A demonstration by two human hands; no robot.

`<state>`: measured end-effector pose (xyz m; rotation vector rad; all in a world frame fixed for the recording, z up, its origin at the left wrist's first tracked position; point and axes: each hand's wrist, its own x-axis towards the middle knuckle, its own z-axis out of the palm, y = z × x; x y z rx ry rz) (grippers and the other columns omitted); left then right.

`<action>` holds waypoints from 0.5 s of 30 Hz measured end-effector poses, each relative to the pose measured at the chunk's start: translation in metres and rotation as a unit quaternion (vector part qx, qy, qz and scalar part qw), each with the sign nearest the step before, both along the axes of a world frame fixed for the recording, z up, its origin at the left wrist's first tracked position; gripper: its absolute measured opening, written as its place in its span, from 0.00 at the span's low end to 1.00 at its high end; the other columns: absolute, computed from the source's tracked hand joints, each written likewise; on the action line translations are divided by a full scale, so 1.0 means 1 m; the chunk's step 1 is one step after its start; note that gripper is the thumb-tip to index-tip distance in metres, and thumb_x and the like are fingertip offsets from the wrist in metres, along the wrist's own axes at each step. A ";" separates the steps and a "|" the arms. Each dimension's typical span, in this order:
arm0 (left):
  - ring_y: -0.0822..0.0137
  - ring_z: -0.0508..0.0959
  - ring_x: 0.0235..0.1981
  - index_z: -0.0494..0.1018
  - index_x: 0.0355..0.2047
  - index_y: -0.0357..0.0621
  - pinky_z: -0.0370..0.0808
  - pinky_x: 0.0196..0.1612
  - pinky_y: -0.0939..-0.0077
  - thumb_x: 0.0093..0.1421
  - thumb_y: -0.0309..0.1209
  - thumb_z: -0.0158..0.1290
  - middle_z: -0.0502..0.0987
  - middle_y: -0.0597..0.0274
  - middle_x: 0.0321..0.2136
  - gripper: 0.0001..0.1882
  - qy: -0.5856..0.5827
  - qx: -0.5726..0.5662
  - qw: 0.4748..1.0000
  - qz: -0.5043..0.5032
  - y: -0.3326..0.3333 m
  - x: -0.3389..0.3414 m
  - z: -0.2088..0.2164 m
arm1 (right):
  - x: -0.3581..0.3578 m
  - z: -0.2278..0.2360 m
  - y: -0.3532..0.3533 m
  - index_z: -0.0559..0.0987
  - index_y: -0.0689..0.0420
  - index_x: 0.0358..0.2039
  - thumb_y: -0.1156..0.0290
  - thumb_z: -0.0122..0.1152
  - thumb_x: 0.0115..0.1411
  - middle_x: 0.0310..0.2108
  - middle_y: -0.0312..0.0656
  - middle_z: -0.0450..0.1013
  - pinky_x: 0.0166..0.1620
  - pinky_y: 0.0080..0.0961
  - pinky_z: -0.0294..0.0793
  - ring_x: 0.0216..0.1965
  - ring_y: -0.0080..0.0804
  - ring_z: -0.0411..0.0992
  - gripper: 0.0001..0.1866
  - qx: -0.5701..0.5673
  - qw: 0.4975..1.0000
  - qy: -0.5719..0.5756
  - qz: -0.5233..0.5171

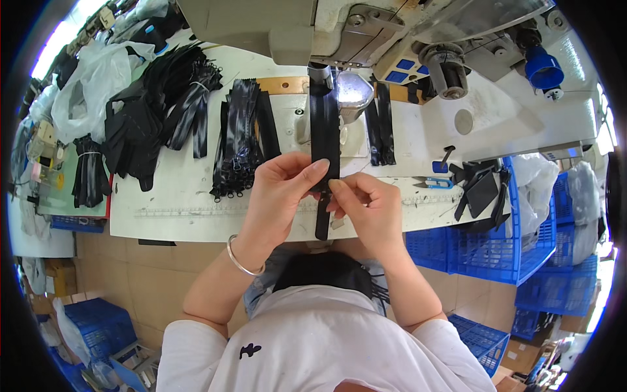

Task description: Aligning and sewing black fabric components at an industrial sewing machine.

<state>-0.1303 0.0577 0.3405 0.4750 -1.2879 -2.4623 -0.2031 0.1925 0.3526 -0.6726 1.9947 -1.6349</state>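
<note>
A long black zipper strip (325, 134) runs from under the sewing machine's head (320, 72) toward me, its near end hanging close to the table's front edge. My left hand (287, 186) pinches its left side, thumb on top. On the opposite edge, a little nearer to me, my right hand (366, 206) pinches the strip between thumb and fingertips. The fingers beneath the strip are partly hidden. To the left of my left hand lies a bundle of black zippers (241, 140) with pulls at the near end. A couple of black zipper strips (380, 124) lie right of the machine's needle area.
Black fabric pieces (140, 117) and a white plastic bag (91, 85) crowd the table's left. Blue-handled thread snips (434, 183) and black scraps (482, 193) lie at right. Blue crates (457, 251) stand beside the table's right edge. A ruler scale (189, 212) marks the tabletop.
</note>
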 end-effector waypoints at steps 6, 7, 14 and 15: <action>0.81 0.73 0.24 0.76 0.30 0.37 0.70 0.26 0.88 0.56 0.27 0.59 0.77 0.67 0.24 0.06 -0.010 0.009 0.998 0.055 0.008 0.001 -0.002 | 0.003 -0.002 0.002 0.78 0.63 0.27 0.72 0.59 0.58 0.16 0.37 0.73 0.24 0.16 0.68 0.18 0.18 0.70 0.07 -0.030 0.998 0.048 0.011; 0.81 0.73 0.23 0.76 0.29 0.38 0.69 0.26 0.88 0.56 0.27 0.59 0.77 0.68 0.24 0.05 -0.005 0.008 0.998 0.063 0.009 0.001 -0.002 | 0.003 -0.001 0.001 0.78 0.63 0.27 0.72 0.59 0.58 0.16 0.37 0.73 0.24 0.16 0.68 0.18 0.18 0.70 0.07 -0.030 0.998 0.050 0.010; 0.83 0.71 0.21 0.75 0.28 0.40 0.67 0.24 0.89 0.56 0.29 0.60 0.74 0.71 0.21 0.06 0.010 0.003 0.996 0.083 0.002 -0.012 0.004 | -0.010 0.003 -0.010 0.76 0.63 0.24 0.72 0.59 0.59 0.15 0.36 0.72 0.23 0.16 0.65 0.17 0.17 0.68 0.09 -0.039 0.995 0.088 0.002; 0.83 0.71 0.21 0.75 0.28 0.40 0.67 0.24 0.89 0.56 0.29 0.60 0.74 0.71 0.21 0.06 0.012 0.002 0.997 0.082 0.000 -0.015 0.006 | -0.012 0.004 -0.012 0.76 0.63 0.24 0.72 0.59 0.59 0.15 0.36 0.72 0.22 0.15 0.64 0.17 0.16 0.68 0.09 -0.041 0.994 0.097 0.000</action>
